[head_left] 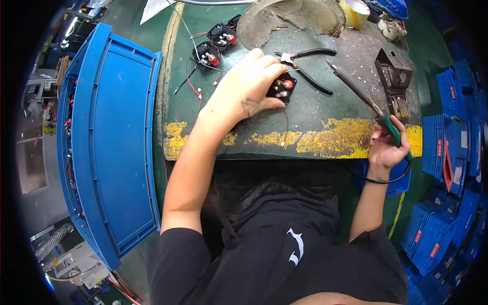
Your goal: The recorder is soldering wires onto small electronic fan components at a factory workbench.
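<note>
My left hand (246, 84) is closed around the side of a small black fan-like unit (282, 90) with red and metal terminals, resting on the worn green workbench (239, 136). A thin grey wire (192, 38) runs from the far edge toward this hand, and a short end seems to stick out past the fingers. My right hand (389, 147) grips a soldering iron (352, 83) by its green handle, its tip pointing far left, apart from the unit. Cutting pliers (307, 76) with black handles lie half open just beyond the unit.
Similar black units (207, 55) with loose wires lie at the far left. A metal soldering-iron stand (392, 76) is at the right, a grey crusted dish (292, 23) and a yellow-white tub (354, 12) beyond. Blue crates (114, 132) flank the bench.
</note>
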`<state>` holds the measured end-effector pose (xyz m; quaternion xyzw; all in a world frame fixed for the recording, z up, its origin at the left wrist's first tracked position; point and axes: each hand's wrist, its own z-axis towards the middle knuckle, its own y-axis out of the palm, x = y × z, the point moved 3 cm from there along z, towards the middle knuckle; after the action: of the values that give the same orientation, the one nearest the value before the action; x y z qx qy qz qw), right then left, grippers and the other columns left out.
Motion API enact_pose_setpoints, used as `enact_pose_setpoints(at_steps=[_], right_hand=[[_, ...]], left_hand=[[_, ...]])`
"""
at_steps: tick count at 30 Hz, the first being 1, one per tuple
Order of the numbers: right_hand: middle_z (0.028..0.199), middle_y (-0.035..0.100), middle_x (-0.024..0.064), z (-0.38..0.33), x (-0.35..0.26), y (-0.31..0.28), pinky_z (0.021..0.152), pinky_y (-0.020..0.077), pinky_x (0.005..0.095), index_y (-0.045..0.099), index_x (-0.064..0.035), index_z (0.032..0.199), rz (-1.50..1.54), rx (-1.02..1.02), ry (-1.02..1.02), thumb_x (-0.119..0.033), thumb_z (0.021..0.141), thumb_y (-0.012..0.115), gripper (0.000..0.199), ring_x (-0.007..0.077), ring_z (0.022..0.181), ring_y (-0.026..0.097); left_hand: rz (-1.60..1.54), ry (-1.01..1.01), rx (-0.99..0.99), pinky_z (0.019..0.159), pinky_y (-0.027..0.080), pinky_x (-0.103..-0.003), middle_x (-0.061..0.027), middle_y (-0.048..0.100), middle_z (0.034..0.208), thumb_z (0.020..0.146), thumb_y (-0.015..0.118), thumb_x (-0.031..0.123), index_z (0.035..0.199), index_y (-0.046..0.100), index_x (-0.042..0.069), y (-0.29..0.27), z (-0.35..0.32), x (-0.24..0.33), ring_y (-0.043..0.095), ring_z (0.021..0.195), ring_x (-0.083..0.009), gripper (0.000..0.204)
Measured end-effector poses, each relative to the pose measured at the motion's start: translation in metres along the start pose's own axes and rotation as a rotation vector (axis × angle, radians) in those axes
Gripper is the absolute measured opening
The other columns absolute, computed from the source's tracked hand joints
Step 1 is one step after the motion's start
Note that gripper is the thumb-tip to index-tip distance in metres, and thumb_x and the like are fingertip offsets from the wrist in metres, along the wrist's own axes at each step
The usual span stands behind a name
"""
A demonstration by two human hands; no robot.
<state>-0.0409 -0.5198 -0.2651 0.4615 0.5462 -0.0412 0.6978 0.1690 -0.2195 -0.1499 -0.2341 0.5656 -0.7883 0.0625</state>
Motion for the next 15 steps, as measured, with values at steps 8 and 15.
enact_pose_setpoints(at_steps=[8,15], right_hand=[[0.092,0.074,0.0235,-0.002,-0.001,0.002,0.048,0.0501,0.03,0.063,-0.0002,0.129,0.041,-0.029,-0.028,-0.045,0.099,0.038,0.06,0.0236,0.063,0.066],[0.094,0.073,0.025,-0.004,-0.003,-0.003,0.048,0.0492,0.0311,0.062,-0.0002,0.13,0.041,0.0,-0.028,-0.047,0.099,0.039,0.06,0.0245,0.064,0.065]], left_hand=[[-0.206,-0.089,0.12,0.097,0.049,-0.041,-0.0148,0.065,0.111,0.078,0.083,0.016,0.111,0.067,0.003,0.011,0.002,-0.023,0.059,0.11,-0.0357,0.039],[-0.235,-0.217,0.156,0.088,0.051,-0.04,-0.013,0.065,0.101,0.082,0.076,0.007,0.1,0.074,0.004,0.001,0.008,-0.023,0.063,0.099,-0.034,0.019]])
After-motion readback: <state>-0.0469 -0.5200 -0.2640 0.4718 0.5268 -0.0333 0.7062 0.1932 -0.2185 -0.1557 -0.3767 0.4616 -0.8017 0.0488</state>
